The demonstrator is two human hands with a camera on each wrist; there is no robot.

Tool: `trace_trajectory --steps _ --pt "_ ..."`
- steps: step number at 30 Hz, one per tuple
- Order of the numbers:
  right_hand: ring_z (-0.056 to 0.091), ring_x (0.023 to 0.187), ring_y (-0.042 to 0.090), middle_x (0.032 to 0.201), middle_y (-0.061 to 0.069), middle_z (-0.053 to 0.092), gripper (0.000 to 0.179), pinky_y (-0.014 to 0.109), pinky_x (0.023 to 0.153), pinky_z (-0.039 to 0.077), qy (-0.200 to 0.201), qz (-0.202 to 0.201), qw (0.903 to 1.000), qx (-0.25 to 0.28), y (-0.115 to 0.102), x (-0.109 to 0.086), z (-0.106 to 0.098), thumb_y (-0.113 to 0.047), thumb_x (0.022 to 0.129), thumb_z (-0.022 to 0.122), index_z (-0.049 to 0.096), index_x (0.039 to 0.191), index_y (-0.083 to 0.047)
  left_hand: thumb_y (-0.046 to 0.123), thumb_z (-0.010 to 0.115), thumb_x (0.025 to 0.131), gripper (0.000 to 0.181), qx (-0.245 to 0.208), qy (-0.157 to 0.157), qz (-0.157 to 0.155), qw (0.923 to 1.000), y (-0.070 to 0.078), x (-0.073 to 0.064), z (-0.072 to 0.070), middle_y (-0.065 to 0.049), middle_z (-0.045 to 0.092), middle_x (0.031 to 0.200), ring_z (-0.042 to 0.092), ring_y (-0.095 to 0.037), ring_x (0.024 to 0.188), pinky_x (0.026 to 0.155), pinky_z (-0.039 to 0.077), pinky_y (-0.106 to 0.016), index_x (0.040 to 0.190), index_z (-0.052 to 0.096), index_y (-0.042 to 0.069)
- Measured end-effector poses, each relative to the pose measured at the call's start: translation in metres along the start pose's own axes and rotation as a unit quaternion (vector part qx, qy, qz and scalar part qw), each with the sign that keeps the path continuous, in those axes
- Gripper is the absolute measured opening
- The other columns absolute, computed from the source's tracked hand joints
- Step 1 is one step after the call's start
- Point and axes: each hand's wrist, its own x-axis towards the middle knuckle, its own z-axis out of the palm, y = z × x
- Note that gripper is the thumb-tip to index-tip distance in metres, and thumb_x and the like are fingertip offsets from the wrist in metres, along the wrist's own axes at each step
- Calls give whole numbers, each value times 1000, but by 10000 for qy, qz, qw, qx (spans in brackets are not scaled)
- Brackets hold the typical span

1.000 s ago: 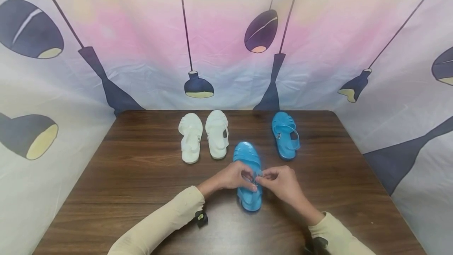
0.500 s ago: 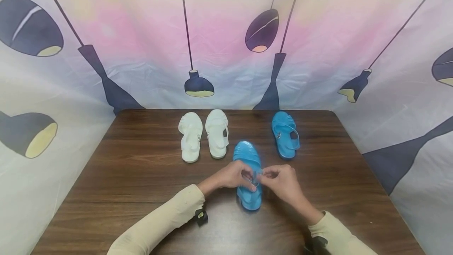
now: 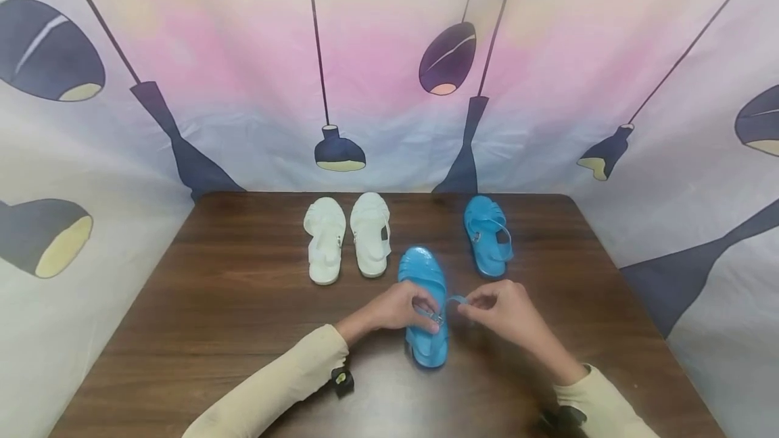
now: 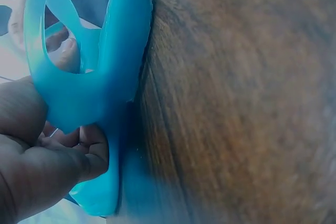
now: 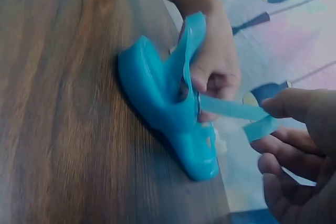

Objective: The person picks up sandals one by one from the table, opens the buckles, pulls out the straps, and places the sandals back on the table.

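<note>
A blue sandal (image 3: pixel 422 264) lies on the table with its toe pointing away from me. My left hand (image 3: pixel 392 306) reaches over it from the left and grips its side by the small metal buckle (image 3: pixel 437 318). In the left wrist view, those fingers curl at the edge of the sandal's side piece (image 4: pixel 73 95). Thumb and fingers of my right hand (image 3: pixel 508 308) pinch the loose end of the sandal's thin strap. That strap (image 5: pixel 233 107) runs taut from the buckle to my right fingertips, its tip sticking out past them.
The other blue sandal (image 3: pixel 489 235) stands at the back right, its strap looped at the heel. A pair of white sandals, one left (image 3: pixel 325 242) and one right (image 3: pixel 370 235), sits at the back centre. A printed cloth (image 3: pixel 389 73) hangs behind the brown wooden table (image 3: pixel 243 276).
My right hand has moved away to the right, drawing the strap's end out from the buckle. My left hand keeps its grip, and the sandal stays in place.
</note>
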Motion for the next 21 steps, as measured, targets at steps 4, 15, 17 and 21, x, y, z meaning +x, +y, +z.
trace_trajectory --steps 4,15,17,21 --pt "64 68 13 71 -9 69 21 28 61 54 -438 172 9988 111 10 -3 0 -34 86 83 79 91 -14 22 88 82 27 -128 21 8 9999 -1 -1 2 7 77 101 70 -5 99 86 55 -22 105 78 12" --pt "64 67 15 75 -6 70 18 30 59 52 -1372 262 9900 200 29 -9 2 -30 90 77 75 94 -13 24 87 84 27 -193 -16 -85 9998 -2 -4 4 8 76 105 70 -6 103 88 55 -22 108 78 14" --pt "62 67 15 74 -7 69 16 30 59 52 -1377 275 9899 176 31 -9 2 -30 90 78 75 92 -15 24 86 84 27 -203 18 -34 9998 -3 -4 4 8 77 105 70 -7 103 88 55 -23 108 77 14" --pt "60 65 14 72 -8 68 14 29 57 50 -1424 216 9895 132 36 -7 2 -30 90 78 76 89 -16 27 85 86 27 -176 75 51 9998 -2 -4 0 7 76 106 70 -7 103 89 55 -23 109 77 14"
